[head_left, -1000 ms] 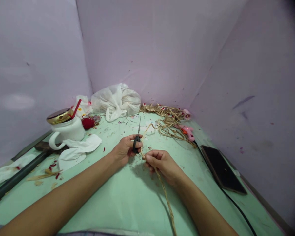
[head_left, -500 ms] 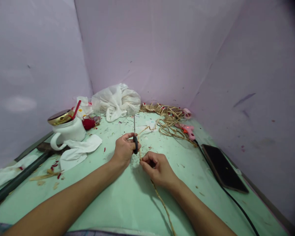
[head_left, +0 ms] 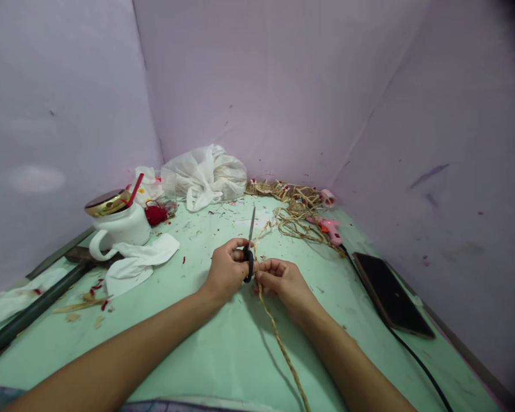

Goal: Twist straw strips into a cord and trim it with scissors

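Gripping scissors [head_left: 249, 266] in left hand [head_left: 226, 269], pinching rope [head_left: 278, 340] in right hand [head_left: 285, 284] beside scissors — possible snag from slack near blades [head_left: 252, 224].

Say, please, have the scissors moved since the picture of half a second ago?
Yes. Judged against the pink glue gun, which lies in its same place, the scissors have moved right, closer to it.
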The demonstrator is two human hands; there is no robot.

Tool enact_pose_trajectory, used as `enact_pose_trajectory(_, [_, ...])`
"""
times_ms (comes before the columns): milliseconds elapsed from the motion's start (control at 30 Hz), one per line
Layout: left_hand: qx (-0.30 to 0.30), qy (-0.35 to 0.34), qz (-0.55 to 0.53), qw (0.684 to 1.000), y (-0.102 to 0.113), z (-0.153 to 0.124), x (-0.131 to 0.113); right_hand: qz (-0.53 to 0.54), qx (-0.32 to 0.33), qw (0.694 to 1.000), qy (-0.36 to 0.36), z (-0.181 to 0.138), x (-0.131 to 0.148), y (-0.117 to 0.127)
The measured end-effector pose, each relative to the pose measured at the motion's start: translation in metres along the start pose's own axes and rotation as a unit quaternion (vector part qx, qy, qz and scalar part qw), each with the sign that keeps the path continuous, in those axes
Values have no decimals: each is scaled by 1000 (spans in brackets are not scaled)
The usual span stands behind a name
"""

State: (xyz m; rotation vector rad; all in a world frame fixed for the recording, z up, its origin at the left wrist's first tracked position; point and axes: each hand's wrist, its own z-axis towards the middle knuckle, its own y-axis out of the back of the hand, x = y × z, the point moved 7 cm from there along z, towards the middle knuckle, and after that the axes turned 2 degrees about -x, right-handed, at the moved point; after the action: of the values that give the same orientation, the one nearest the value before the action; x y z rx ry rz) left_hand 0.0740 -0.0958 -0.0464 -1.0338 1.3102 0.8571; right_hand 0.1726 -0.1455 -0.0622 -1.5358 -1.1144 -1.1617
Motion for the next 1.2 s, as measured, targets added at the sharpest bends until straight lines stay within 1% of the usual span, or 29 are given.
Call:
enact_pose_trajectory(67, [19, -45, 66, 997, 3, 0, -8, 37, -1, 999, -8, -1, 1, 1])
enact_pose_trajectory(133, [23, -121, 164, 979, 10, -1, -20, 81, -13, 996, -20, -1, 2, 4])
enact_pose_trajectory(167, [21, -164, 226, 960, 14, -3, -27, 98, -21, 995, -25, -1, 2, 5])
enact_pose_trajectory(200, [23, -200, 297, 933, 17, -5, -32, 108, -27, 993, -28, -1, 3, 7])
enact_pose_trajectory(267, [44, -253, 422, 869, 19, -9, -37, 110, -35, 993, -33, -1, 5, 9])
enact_pose_trajectory(333, [78, -280, 505, 813, 18, -11, -37, 99, -40, 994, -32, -2, 6, 11])
enact_pose_trajectory(367, [93, -286, 534, 790, 17, -12, -35, 93, -43, 994, -26, -2, 7, 13])
enact_pose_trajectory(500, [114, -291, 621, 719, 12, -12, -30, 43, -61, 997, -5, -1, 10, 18])
enact_pose_trajectory(567, [115, -296, 647, 693, 9, -11, -29, 22, -65, 998, -3, 0, 10, 19])
enact_pose_trajectory(633, [116, -302, 661, 678, 8, -11, -29, 9, -63, 998, 4, 1, 9, 21])
enact_pose_trajectory(733, [120, -307, 667, 668, 9, -11, -29, -27, -58, 998, 19, 2, 9, 21])
enact_pose_trajectory(867, [129, -311, 666, 666, 8, -12, -28, -59, -51, 997, 25, 2, 9, 20])
enact_pose_trajectory(967, [136, -307, 664, 668, 9, -12, -27, -62, -43, 997, 29, 1, 10, 20])
enact_pose_trajectory(1100, [145, -301, 662, 670, 10, -11, -24, -62, -11, 997, 35, 0, 12, 15])
enact_pose_trajectory(1200, [152, -296, 667, 666, 11, -9, -22, -51, -4, 998, 29, -1, 12, 14])
